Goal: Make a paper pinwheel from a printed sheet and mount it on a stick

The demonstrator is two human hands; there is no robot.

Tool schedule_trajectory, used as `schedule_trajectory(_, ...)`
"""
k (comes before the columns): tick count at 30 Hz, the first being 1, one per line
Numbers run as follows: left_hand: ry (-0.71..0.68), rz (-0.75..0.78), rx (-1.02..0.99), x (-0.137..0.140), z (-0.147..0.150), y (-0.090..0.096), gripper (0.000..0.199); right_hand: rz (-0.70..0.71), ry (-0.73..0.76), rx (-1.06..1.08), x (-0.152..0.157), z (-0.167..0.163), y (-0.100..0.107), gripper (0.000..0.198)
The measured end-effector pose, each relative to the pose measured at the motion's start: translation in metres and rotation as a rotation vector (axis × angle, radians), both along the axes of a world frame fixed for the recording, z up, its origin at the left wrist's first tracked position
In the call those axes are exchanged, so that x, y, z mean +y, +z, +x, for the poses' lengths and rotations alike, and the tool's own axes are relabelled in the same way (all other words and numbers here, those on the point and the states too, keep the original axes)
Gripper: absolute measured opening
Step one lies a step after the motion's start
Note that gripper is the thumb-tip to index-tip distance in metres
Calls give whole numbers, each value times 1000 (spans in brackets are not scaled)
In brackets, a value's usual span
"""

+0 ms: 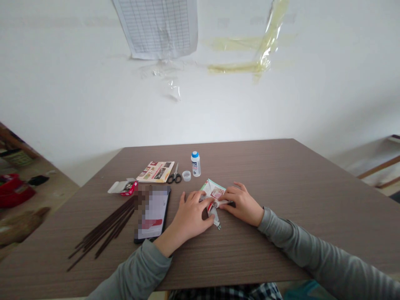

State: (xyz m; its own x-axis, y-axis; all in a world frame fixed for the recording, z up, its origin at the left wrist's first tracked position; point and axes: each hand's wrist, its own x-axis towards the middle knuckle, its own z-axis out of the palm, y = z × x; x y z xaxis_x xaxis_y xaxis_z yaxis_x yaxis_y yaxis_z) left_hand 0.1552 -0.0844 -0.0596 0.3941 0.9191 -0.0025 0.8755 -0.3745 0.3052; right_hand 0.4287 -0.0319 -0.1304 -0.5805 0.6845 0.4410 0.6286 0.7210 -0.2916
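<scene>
A folded piece of printed paper (pixel 215 190), white with a green edge and a reddish picture, lies on the brown table between my two hands. Part of it is rolled or creased, and a grey strip points toward me. My left hand (pixel 194 211) presses and grips its left side with thumb and fingers. From the right, my right hand (pixel 244 205) pinches the rolled part near the middle. Fingers hide some of the folds. Just behind the paper stands a small white bottle (pixel 196 166) with a blue cap, beside a clear round lid (pixel 186 176).
Black-handled scissors (pixel 175 176) lie by a stack of printed paper (pixel 156 171). An open red box (pixel 128 188), a smartphone (pixel 154 214) and several thin dark sticks (pixel 108 227) are on the left of the table (pixel 281 179). A wall (pixel 243 112) rises behind it.
</scene>
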Motion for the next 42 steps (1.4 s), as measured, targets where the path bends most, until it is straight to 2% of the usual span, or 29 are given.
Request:
schedule_trajectory(12,9,-7,-1,-2,2,5,52,14,-3,-1,-1,0,2,12)
schedule_trajectory(22,18,-11,-2,-1,3,5,56,-30,-18,-6,-2,-1,4,11)
schedule_trajectory(31,34,85,-22,-4,2,3,58,-47,-24,-3,-1,-2,2,17)
schedule_trajectory(36,32,2,0,-2,3,4,59,-29,-16,-11,-2,-2,2,14)
schedule_trajectory(42,26,-3,10,-2,3,7,52,-52,-23,-19,-1,-1,1,16)
